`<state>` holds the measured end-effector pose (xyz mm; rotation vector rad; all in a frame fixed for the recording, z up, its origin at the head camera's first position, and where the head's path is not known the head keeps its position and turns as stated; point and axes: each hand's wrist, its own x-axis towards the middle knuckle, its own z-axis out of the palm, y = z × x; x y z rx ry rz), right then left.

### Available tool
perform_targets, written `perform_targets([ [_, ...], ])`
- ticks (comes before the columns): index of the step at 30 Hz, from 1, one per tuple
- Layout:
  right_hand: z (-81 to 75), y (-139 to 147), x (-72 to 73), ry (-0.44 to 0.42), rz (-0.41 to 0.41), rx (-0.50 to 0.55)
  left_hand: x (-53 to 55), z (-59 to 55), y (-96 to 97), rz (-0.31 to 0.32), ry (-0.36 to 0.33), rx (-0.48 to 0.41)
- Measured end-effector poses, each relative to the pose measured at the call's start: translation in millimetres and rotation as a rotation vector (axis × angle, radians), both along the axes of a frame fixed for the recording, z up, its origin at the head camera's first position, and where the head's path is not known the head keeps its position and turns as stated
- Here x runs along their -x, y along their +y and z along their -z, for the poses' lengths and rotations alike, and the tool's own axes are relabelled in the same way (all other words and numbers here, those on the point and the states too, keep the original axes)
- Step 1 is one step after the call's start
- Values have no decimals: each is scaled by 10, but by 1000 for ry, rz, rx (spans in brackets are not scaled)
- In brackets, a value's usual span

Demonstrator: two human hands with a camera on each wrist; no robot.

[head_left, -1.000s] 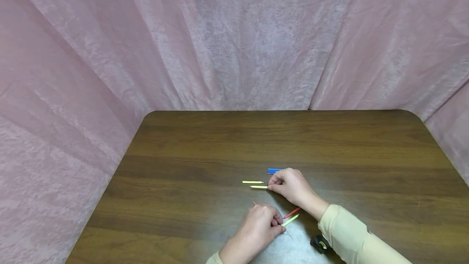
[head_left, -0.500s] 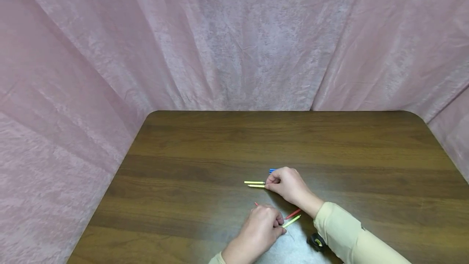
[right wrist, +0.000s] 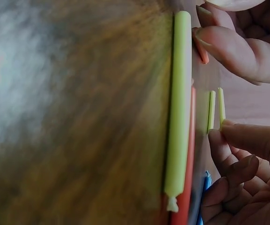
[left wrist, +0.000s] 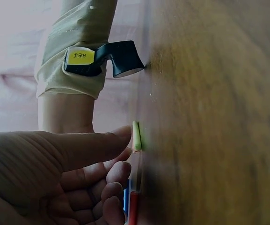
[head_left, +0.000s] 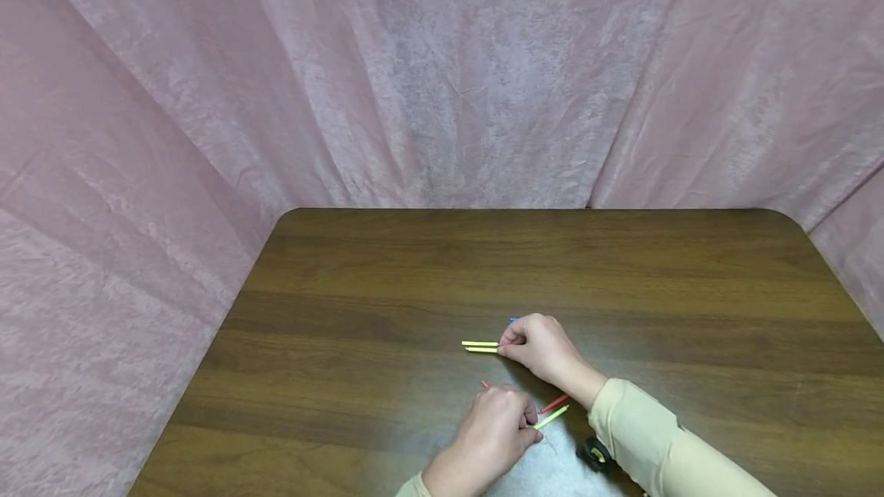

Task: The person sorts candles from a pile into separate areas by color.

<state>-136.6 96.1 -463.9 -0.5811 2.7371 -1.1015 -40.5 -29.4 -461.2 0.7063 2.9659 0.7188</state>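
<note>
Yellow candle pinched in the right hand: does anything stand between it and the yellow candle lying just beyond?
Nothing visible does: the head view shows only a narrow gap between the pinched candle and the farther yellow candle. Whether they touch close to the right hand cannot be told. A blue candle lies beyond both.

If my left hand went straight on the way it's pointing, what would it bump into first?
Most likely the slanted yellow candle, which lies right ahead of your left hand; whether they already touch is hard to tell. Just past it lies a red candle.
</note>
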Motion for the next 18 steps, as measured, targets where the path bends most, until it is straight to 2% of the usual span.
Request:
perform_targets([
  [6,11,-20,7,4,-8,-1,3,7,-4,14,45,22],
  [18,11,-39,24,-12,-9,5,15,4,-6,19,48,41],
])
